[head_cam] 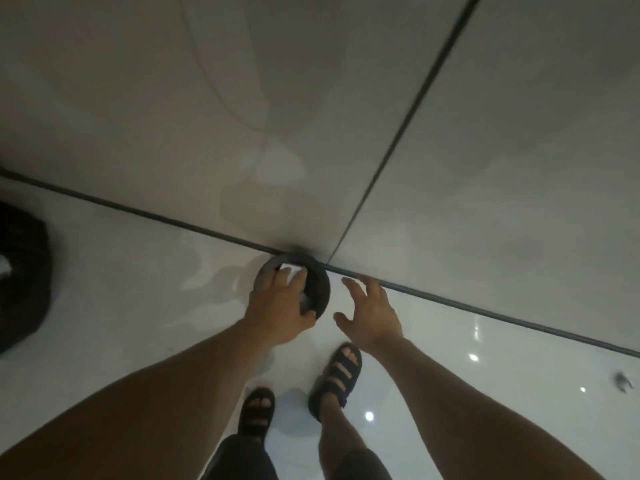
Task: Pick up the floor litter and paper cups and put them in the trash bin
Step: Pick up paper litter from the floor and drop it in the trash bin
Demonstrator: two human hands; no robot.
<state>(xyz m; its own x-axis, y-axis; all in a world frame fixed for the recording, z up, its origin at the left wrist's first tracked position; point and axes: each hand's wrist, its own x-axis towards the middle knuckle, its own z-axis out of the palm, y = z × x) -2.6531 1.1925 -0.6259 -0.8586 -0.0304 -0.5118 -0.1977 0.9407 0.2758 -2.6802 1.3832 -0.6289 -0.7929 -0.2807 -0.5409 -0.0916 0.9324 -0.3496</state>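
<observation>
Hard to identify: the left hand (280,313) grips a dark ring-shaped object (322,289), fingers curled over its near rim into the opening, thumb on the outer edge. The hand covers much of it, and whether it is a cup seen from above or something else, I cannot tell. It sits low, just in front of the point where two dark seams (485,310) meet; contact with the floor cannot be judged. The right hand (372,315) hovers just beside the ring, fingers spread and relaxed, holding nothing. At the left edge a dark bulky shape (24,271) is cut off by the frame (bag or bin, not clear). Far right, a small grey scrap (623,381) lies on the floor, too blurred to name. The person's two feet in dark strapped sandals (337,372) stand below the hands; the legs run out of the frame at the bottom. The floor (138,289) is glossy white tile with bright ceiling-light reflections. Beyond the seams lie duller grey panels (519,168) (wall or more tile, uncertain).
</observation>
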